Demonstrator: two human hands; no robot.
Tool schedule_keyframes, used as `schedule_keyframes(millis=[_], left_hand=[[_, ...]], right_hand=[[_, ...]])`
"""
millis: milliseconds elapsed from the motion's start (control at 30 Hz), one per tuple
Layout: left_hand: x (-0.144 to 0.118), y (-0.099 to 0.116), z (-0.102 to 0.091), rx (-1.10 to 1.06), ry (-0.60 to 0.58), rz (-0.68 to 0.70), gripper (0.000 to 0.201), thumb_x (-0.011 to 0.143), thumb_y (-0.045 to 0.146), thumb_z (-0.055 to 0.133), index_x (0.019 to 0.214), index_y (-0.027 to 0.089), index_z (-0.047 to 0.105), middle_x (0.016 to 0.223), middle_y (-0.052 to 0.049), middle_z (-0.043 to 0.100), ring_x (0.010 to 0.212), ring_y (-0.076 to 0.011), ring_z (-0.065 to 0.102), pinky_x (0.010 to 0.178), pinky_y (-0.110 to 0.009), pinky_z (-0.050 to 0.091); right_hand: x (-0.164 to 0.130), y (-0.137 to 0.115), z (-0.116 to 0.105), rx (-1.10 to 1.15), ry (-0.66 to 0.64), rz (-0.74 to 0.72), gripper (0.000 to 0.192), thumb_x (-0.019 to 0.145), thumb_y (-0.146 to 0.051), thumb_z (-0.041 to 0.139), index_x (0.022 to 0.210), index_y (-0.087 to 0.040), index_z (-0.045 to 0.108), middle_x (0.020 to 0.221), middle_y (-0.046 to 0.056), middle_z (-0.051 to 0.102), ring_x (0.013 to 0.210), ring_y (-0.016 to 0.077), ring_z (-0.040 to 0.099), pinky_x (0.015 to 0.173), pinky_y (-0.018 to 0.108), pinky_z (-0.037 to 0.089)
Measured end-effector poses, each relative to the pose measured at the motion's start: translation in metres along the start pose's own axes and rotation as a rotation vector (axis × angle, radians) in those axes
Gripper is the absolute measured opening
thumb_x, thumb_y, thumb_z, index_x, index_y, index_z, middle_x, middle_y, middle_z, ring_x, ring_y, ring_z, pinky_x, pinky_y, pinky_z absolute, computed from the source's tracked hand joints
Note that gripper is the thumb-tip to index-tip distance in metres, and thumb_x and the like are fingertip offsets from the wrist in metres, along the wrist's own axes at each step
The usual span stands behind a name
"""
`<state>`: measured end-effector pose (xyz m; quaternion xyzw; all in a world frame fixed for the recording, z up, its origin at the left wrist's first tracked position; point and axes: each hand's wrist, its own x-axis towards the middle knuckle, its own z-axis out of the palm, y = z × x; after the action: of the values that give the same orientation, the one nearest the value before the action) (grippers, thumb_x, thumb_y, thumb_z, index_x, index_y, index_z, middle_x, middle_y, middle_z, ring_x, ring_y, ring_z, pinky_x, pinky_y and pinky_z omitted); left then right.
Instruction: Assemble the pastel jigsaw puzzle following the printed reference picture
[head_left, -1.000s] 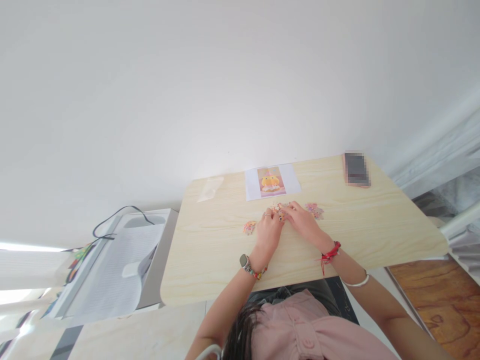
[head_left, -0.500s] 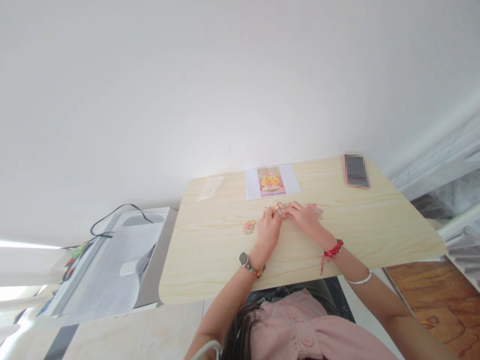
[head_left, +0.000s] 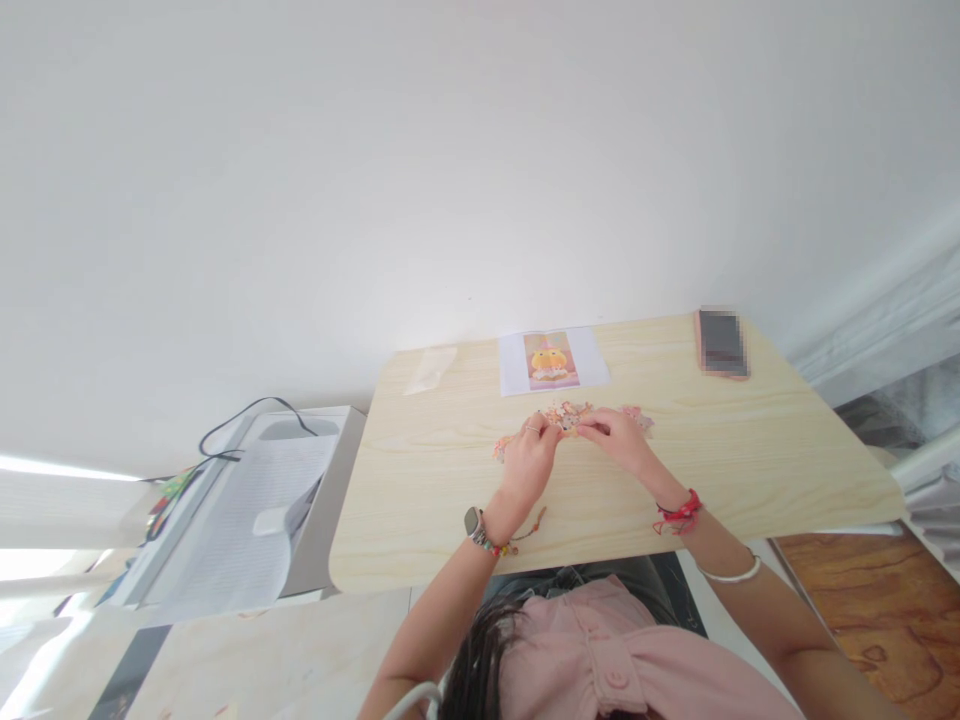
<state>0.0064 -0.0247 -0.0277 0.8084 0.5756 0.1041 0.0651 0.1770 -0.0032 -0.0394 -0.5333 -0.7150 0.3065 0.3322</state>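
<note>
One head-worn camera looked forward and steeply down from above the person's own hair, fairly far from the fingers (head_left: 581, 428), which sat mid-frame; blank wall filled everything beyond them.

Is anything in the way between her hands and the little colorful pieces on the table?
Nothing visible is. The left hand and right hand already have their fingertips on the cluster of small colorful pieces on the wooden table. The picture sheet lies beyond it, and the phone is far to the right.
</note>
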Motion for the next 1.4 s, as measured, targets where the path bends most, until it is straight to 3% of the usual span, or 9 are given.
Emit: schedule_keyframes(millis=[133, 300, 467, 633, 733, 867, 1033, 1200, 1400], left_hand=[[-0.016, -0.016, -0.013, 0.005, 0.010, -0.064, 0.028, 0.090, 0.032, 0.030, 0.092, 0.024, 0.057, 0.091, -0.003, 0.052, 0.079, -0.0138, 0.048, 0.060, -0.023, 0.033], [-0.037, -0.039, -0.017, 0.033, 0.021, -0.142, 0.026, 0.090, 0.032, 0.032, 0.093, 0.026, 0.057, 0.090, -0.002, 0.052, 0.079, -0.0129, 0.048, 0.061, -0.022, 0.034], [-0.050, -0.058, -0.014, 0.051, -0.009, -0.227, 0.025, 0.089, 0.031, 0.035, 0.087, 0.024, 0.059, 0.087, -0.002, 0.052, 0.076, -0.0127, 0.048, 0.061, -0.022, 0.034], [-0.052, -0.064, -0.013, 0.044, -0.042, -0.323, 0.024, 0.088, 0.028, 0.036, 0.087, 0.023, 0.059, 0.089, -0.003, 0.051, 0.078, -0.0132, 0.049, 0.062, -0.022, 0.036], [-0.053, -0.064, -0.013, 0.030, -0.059, -0.347, 0.022, 0.088, 0.026, 0.037, 0.090, 0.023, 0.059, 0.092, -0.003, 0.051, 0.081, -0.0137, 0.050, 0.064, -0.022, 0.037], [-0.053, -0.059, -0.011, -0.020, -0.027, -0.375, 0.024, 0.088, 0.026, 0.036, 0.098, 0.024, 0.057, 0.096, -0.004, 0.051, 0.084, -0.0145, 0.050, 0.065, -0.023, 0.038], [-0.042, -0.038, -0.005, -0.066, -0.033, -0.276, 0.025, 0.088, 0.026, 0.035, 0.102, 0.025, 0.055, 0.097, -0.003, 0.051, 0.085, -0.0141, 0.050, 0.065, -0.022, 0.039], [-0.013, -0.019, 0.001, 0.006, -0.090, -0.197, 0.020, 0.086, 0.021, 0.038, 0.096, 0.021, 0.055, 0.096, -0.005, 0.049, 0.083, -0.0152, 0.050, 0.062, -0.023, 0.039], [0.006, -0.021, 0.004, 0.008, -0.165, -0.126, 0.023, 0.086, 0.015, 0.033, 0.093, 0.020, 0.054, 0.097, -0.005, 0.049, 0.083, -0.0161, 0.049, 0.061, -0.024, 0.036]], right_hand=[[-0.001, -0.017, 0.014, -0.124, -0.016, -0.202, 0.018, 0.082, -0.027, 0.050, 0.078, -0.020, 0.066, 0.076, 0.004, 0.059, 0.070, 0.0156, 0.055, 0.066, 0.029, 0.045], [0.004, -0.029, 0.043, -0.268, -0.110, -0.336, 0.020, 0.085, -0.024, 0.045, 0.081, -0.021, 0.064, 0.082, 0.005, 0.057, 0.077, 0.0159, 0.054, 0.069, 0.029, 0.043], [0.015, -0.037, 0.072, -0.409, -0.191, -0.404, 0.024, 0.087, -0.022, 0.042, 0.081, -0.018, 0.064, 0.079, 0.005, 0.055, 0.072, 0.0147, 0.053, 0.063, 0.026, 0.041], [0.021, -0.043, 0.089, -0.436, -0.236, -0.396, 0.024, 0.087, -0.022, 0.041, 0.086, -0.019, 0.064, 0.080, 0.004, 0.055, 0.066, 0.0132, 0.053, 0.058, 0.025, 0.039], [0.020, -0.041, 0.081, -0.419, -0.207, -0.375, 0.023, 0.086, -0.022, 0.042, 0.084, -0.019, 0.064, 0.082, 0.005, 0.056, 0.070, 0.0141, 0.054, 0.060, 0.025, 0.040], [0.011, -0.021, 0.050, -0.386, -0.099, -0.296, 0.021, 0.086, -0.022, 0.042, 0.084, -0.021, 0.063, 0.088, 0.006, 0.057, 0.081, 0.0165, 0.055, 0.068, 0.027, 0.043], [-0.005, 0.008, 0.021, -0.454, -0.057, -0.186, 0.020, 0.085, -0.022, 0.042, 0.085, -0.021, 0.062, 0.092, 0.006, 0.057, 0.089, 0.0192, 0.055, 0.072, 0.030, 0.045], [-0.005, 0.006, 0.022, -0.506, -0.068, -0.144, 0.019, 0.085, -0.022, 0.042, 0.087, -0.021, 0.061, 0.093, 0.006, 0.057, 0.085, 0.0188, 0.056, 0.068, 0.029, 0.046], [0.004, -0.009, 0.031, -0.517, -0.111, -0.189, 0.017, 0.085, -0.023, 0.044, 0.089, -0.020, 0.060, 0.099, 0.008, 0.056, 0.089, 0.0187, 0.056, 0.068, 0.028, 0.046]])
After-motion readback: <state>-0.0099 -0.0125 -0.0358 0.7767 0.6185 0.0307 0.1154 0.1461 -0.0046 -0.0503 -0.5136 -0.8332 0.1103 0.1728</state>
